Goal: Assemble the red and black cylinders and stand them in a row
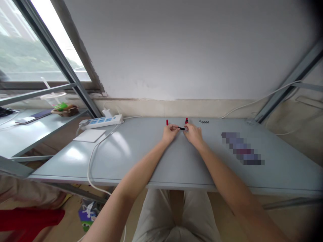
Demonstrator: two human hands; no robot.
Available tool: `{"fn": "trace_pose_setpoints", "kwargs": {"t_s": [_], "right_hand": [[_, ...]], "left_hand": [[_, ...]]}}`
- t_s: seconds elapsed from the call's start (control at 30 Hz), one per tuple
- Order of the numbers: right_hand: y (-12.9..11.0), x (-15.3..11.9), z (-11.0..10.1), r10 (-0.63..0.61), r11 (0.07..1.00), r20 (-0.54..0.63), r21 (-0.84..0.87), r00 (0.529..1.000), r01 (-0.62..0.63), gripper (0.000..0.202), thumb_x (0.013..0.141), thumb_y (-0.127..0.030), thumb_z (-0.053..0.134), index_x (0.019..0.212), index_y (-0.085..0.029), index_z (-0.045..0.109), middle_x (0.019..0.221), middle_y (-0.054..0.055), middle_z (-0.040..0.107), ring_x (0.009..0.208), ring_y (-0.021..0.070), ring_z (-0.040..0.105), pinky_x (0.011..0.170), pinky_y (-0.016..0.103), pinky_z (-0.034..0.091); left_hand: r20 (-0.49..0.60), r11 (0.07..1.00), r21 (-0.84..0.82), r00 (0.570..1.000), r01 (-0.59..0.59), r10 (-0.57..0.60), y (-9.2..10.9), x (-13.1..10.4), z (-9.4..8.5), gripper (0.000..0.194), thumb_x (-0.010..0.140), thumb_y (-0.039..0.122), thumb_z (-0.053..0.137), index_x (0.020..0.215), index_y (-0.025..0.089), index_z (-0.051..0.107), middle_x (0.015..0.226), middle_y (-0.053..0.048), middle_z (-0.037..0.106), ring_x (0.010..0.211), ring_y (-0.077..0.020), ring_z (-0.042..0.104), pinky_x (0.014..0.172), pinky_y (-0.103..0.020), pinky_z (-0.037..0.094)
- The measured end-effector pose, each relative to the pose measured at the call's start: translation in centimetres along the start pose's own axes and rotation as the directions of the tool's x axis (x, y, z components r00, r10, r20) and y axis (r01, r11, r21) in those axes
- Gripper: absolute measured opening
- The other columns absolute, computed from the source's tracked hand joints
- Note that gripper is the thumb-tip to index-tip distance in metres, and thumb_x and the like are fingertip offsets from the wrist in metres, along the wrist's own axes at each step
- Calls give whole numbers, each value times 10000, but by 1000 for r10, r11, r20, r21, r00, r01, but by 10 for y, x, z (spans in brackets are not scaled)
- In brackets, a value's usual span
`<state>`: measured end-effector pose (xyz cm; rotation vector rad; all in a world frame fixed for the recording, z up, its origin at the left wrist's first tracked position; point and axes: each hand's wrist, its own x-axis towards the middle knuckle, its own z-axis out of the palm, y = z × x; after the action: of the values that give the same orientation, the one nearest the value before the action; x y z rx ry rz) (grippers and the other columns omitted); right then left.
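No text or label can be read; no numbers either.

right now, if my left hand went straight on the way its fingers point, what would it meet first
Most likely the black piece, right at the left hand's fingertips, then the right hand just beyond it; exact depth is hard to judge.

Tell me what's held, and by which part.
The left hand seems to pinch a small black rod by one end; its other end reaches the right hand, whose grip is unclear.
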<state>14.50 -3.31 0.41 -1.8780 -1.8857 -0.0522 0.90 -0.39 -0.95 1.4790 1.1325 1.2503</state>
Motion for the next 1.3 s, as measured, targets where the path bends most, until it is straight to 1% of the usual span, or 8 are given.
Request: {"fn": "trace_pose_setpoints", "kwargs": {"t_s": [0.13, 0.23, 0.4, 0.57, 0.73, 0.87, 1.17, 1.3], "right_hand": [[1, 1, 0, 43, 999, 31, -1, 999, -43, 176, 807, -271, 539, 948, -218, 629, 934, 60, 659, 902, 204, 596, 776, 319, 393], [3, 3, 3, 103, 991, 62, 85, 993, -108, 182, 780, -296, 572, 923, -214, 648, 933, 57, 666, 882, 195, 602, 744, 284, 413], [-1, 14, 12, 170, 937, 147, 282, 974, -206, 144, 739, -277, 609, 836, -183, 658, 835, 43, 681, 791, 158, 621, 677, 228, 435], [-19, 35, 25, 158, 933, 186, 294, 970, -208, 101, 706, -228, 623, 779, -169, 659, 807, 56, 685, 759, 152, 619, 665, 217, 434], [-36, 51, 40, 150, 938, 191, 281, 970, -200, 136, 727, -233, 597, 831, -170, 658, 853, 64, 686, 809, 157, 622, 693, 228, 435], [-45, 56, 49, 171, 955, 173, 214, 970, -207, 168, 744, -271, 580, 870, -192, 657, 896, 69, 686, 853, 182, 622, 716, 261, 442], [-47, 59, 55, 188, 961, 188, 169, 964, -220, 192, 754, -273, 561, 909, -215, 659, 934, 65, 684, 889, 199, 621, 742, 285, 445], [-46, 58, 55, 165, 973, 177, 132, 970, -189, 228, 771, -308, 563, 951, -208, 660, 973, 78, 676, 929, 209, 612, 772, 297, 442]], "left_hand": [[-5, 1000, 0, 1000, -25, 25, 0, -1, 1, 165, 690, 179, 651, 849, 141, 627, 697, -47, 646, 634, -123, 591, 687, -282, 468], [-53, 999, 2, 998, -32, 32, 3, -1, -2, 183, 728, 210, 608, 895, 137, 614, 698, -57, 646, 658, -139, 600, 691, -286, 464], [-240, 1000, -6, 971, -11, 10, 2, 11, -18, 110, 780, 223, 516, 819, 149, 587, 759, -77, 648, 731, -145, 610, 710, -271, 461], [-344, 999, -2, 938, 47, -44, -7, 23, -35, 126, 792, 242, 477, 815, 157, 566, 794, -87, 646, 727, -143, 603, 702, -269, 457], [-365, 999, 19, 930, 42, -32, -12, 25, -39, 125, 781, 253, 475, 789, 158, 556, 780, -87, 644, 725, -147, 599, 696, -273, 454], [-363, 998, 16, 930, 58, -48, -13, 26, -39, 121, 783, 245, 473, 782, 156, 554, 774, -84, 643, 713, -140, 597, 696, -271, 454], [-358, 997, 46, 933, 63, -43, -15, 27, -39, 89, 787, 215, 472, 774, 168, 548, 759, -70, 640, 716, -138, 598, 727, -272, 451], [-355, 996, 53, 934, 76, -52, -15, 27, -39, 90, 791, 213, 469, 773, 173, 547, 756, -61, 638, 707, -136, 594, 725, -273, 451]]}}
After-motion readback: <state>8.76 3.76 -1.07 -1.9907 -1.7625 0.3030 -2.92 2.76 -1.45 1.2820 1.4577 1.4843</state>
